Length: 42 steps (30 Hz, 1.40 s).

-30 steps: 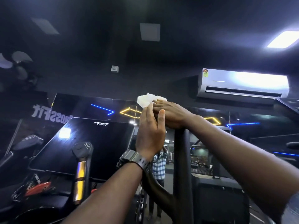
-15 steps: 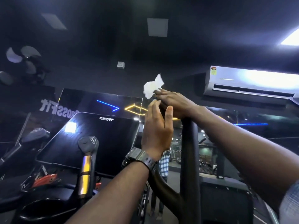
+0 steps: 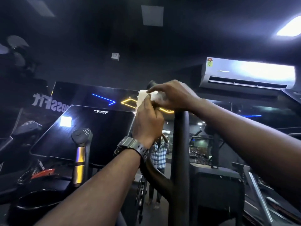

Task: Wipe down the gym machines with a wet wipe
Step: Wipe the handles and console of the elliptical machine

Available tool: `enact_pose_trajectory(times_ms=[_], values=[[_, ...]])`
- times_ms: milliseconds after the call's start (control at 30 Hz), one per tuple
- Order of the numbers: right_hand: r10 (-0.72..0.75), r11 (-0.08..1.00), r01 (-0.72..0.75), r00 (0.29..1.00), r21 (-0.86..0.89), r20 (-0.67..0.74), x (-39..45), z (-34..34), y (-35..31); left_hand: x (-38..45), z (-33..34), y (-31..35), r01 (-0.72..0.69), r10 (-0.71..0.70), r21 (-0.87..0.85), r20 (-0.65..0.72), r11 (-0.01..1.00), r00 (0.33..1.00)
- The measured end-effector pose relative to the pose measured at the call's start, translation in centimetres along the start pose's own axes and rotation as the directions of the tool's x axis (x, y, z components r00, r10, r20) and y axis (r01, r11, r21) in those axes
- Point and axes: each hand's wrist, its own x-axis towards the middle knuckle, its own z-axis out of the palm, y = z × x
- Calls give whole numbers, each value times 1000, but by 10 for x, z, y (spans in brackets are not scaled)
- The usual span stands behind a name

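Head view: both hands are up at the top of the dark upright handlebar (image 3: pixel 180 144) of a cardio machine, working the white wet wipe (image 3: pixel 143 99) between them. Left hand (image 3: pixel 147 123), with a dark wristwatch (image 3: pixel 132 146) on the wrist, has fingers curled round the lower part of the wipe; right hand (image 3: pixel 172 97) pinches the upper part at the fingertips, so both grips are clenched on the wipe. Change: a second ago the wipe was a bunched wad poking above the hands, half a second ago a loose flap; now it hangs as a flatter strip pulled between the two hands, and the left hand has gone from flat-fingered to curled onto it. Judged, the person is unfolding or re-folding the wipe to get a fresh face before wiping on; the handle top is likely not being rubbed right now. The wipe sits just in front of the handle's rounded end, touching or not I cannot tell. Hidden: most of the wipe is covered by the fingers, and the handle top sits behind the right hand. The room is dim and soft; the black console screen (image 3: pixel 91 131) at left shows a glare patch, a second short handle (image 3: pixel 81 137) stands before it, an air conditioner (image 3: pixel 247 74) is upper right, and a person in a checked shirt (image 3: pixel 158 154) is partly blocked behind the arms.
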Motion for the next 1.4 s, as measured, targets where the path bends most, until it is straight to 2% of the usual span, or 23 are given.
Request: enact_pose_trajectory(times_ms=[67, 133, 200, 267, 333, 400, 500, 600, 700, 767, 800, 967, 1033, 1100, 1233, 1333, 1400], values=[[-65, 994, 67, 998, -82, 27, 3, 7, -7, 1, -4, 3, 54, -54, 3, 26, 999, 998], [-128, 985, 141, 984, -97, 124, 7, 16, -10, 5, -5, 3, 144, -141, -33, 79, 989, 987], [-193, 971, 218, 958, -99, 214, 11, 26, -12, 9, -9, -1, 271, -240, -162, 190, 949, 952], [-204, 970, 230, 948, -82, 244, 9, 31, -14, 12, -17, -9, 384, -265, -381, 328, 841, 907], [-206, 974, 221, 950, -40, 233, 1, 33, -19, 3, -29, -13, 468, -281, -534, 396, 705, 874], [-247, 968, 248, 943, 24, 221, -12, 33, -28, -14, -37, -9, 527, -328, -597, 416, 604, 848], [-382, 924, 366, 894, 110, 233, -34, 35, -39, -42, -39, -10, 521, -378, -683, 365, 512, 851], [-422, 906, 408, 864, 109, 273, -41, 29, -34, -63, -44, -10, 557, -419, -667, 378, 496, 826], [-265, 962, 274, 939, -13, 218, -22, 30, -27, -72, -53, -12, 655, -489, -586, 441, 478, 752], [-145, 985, 162, 967, -66, 210, -12, 35, -32, -77, -57, -13, 675, -501, -579, 460, 457, 733], [-132, 987, 147, 970, -58, 202, -14, 38, -40, -79, -60, -14, 677, -505, -578, 458, 455, 731], [-335, 941, 317, 921, 115, 200, -83, 33, -92, -86, -74, -19, 674, -573, -599, 395, 432, 718], [-372, 926, 341, 891, 159, 259, -109, 27, -95, -90, -78, -20, 694, -613, -571, 374, 439, 696], [-303, 952, 268, 902, 150, 308, -108, 21, -83, -93, -81, -19, 702, -612, -541, 377, 463, 695], [4, 999, -21, 949, 50, 314, -65, 15, -64, -87, -82, -7, 670, -590, -497, 335, 551, 735], [160, 966, -210, 946, 154, 283, -69, 18, -100, -85, -80, -1, 639, -583, -481, 284, 600, 761], [266, 887, -340, 929, 313, 257, -99, 26, -140, -86, -83, 1, 639, -579, -459, 284, 617, 764]])
